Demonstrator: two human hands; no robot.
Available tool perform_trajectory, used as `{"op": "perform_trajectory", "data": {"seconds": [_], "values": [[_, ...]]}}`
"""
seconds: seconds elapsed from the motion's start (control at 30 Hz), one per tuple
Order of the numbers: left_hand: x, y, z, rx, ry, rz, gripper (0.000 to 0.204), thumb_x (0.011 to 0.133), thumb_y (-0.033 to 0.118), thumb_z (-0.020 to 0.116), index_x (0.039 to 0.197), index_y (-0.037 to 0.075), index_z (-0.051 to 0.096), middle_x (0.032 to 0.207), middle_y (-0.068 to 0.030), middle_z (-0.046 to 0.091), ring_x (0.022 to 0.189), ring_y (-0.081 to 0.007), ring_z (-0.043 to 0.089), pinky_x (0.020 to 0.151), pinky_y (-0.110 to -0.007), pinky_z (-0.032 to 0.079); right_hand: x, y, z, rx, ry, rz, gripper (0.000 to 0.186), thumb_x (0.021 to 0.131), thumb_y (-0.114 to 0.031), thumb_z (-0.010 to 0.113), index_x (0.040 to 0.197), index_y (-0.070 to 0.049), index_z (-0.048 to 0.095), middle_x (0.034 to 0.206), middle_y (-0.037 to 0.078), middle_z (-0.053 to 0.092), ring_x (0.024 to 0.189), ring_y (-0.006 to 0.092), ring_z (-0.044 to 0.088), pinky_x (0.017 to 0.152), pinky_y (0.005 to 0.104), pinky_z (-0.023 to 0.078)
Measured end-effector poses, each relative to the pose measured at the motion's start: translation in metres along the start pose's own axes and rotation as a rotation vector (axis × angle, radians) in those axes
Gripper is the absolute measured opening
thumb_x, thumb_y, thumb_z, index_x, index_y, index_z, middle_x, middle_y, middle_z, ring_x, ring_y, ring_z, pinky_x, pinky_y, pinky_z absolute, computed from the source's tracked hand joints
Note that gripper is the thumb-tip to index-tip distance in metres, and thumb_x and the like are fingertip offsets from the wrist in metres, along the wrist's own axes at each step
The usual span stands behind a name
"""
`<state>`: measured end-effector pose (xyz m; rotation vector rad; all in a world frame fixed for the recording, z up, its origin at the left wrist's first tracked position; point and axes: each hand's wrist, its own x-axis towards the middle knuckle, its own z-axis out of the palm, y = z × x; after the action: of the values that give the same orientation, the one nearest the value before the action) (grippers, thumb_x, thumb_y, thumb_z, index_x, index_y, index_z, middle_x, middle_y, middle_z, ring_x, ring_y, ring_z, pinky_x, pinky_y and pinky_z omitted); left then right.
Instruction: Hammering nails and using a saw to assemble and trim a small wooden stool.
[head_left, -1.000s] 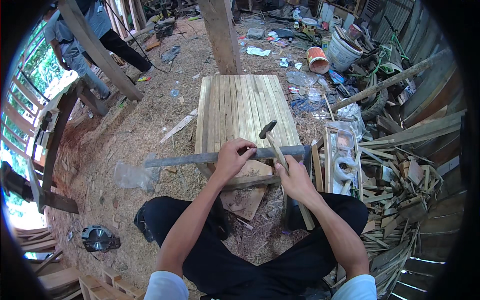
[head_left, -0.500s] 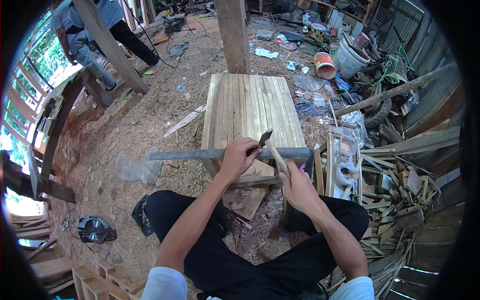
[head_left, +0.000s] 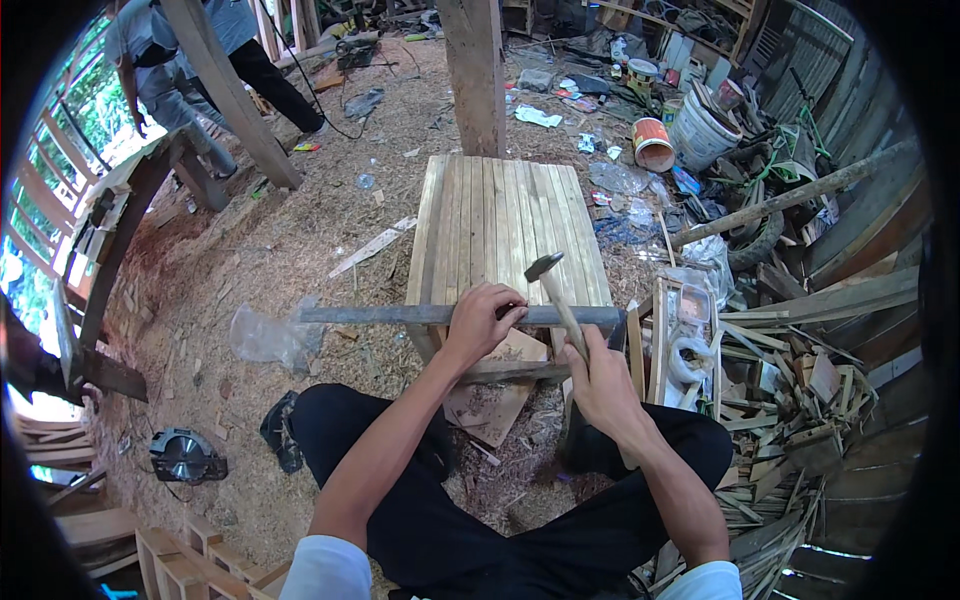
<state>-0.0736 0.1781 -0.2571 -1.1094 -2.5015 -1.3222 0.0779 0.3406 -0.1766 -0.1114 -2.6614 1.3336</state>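
I sit on the ground in front of a slatted wooden panel (head_left: 500,225) of pale planks. A long grey wooden batten (head_left: 370,314) lies across its near end. My left hand (head_left: 480,322) rests on the batten, fingers pinched at its top edge; whether a nail is between them is too small to tell. My right hand (head_left: 600,385) grips the wooden handle of a hammer (head_left: 556,297), whose metal head is raised just above the batten, right of my left hand.
A wooden post (head_left: 475,75) stands behind the panel. A scrap pile of offcuts (head_left: 790,400) lies right, with buckets (head_left: 690,130) behind. A circular saw (head_left: 185,455) lies at lower left. Another person (head_left: 200,60) stands at the upper left by a slanted beam.
The hammer went down toward the batten and has come back up, its head now raised again. My left hand has stayed on the batten.
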Motion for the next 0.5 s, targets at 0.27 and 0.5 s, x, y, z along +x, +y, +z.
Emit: {"op": "perform_trajectory", "data": {"seconds": [0.27,0.5], "values": [[0.0001,-0.0020,0.0008,0.039,-0.013,-0.023,0.019,0.080,0.018,0.076,0.090,0.003,0.071,0.091,-0.0079,0.070,0.088,-0.0274,0.063,0.081,-0.039,0.046,-0.0020,0.0015,0.0022,-0.110,-0.103,0.082,0.025,0.097,-0.012,0.049,0.114,0.005,0.042,0.072,0.036,0.059,0.075,0.0551,0.059,0.068,0.0602,0.044],[0.0022,-0.0015,0.0006,0.033,0.003,-0.029,0.016,0.079,0.019,0.076,0.088,0.006,0.072,0.090,-0.0062,0.070,0.088,-0.0265,0.063,0.081,-0.039,0.046,-0.0012,0.0037,0.0019,-0.175,-0.117,0.171,0.021,0.098,-0.016,0.052,0.111,0.000,0.052,0.077,0.029,0.061,0.079,0.0501,0.061,0.069,0.0534,0.045]]}}
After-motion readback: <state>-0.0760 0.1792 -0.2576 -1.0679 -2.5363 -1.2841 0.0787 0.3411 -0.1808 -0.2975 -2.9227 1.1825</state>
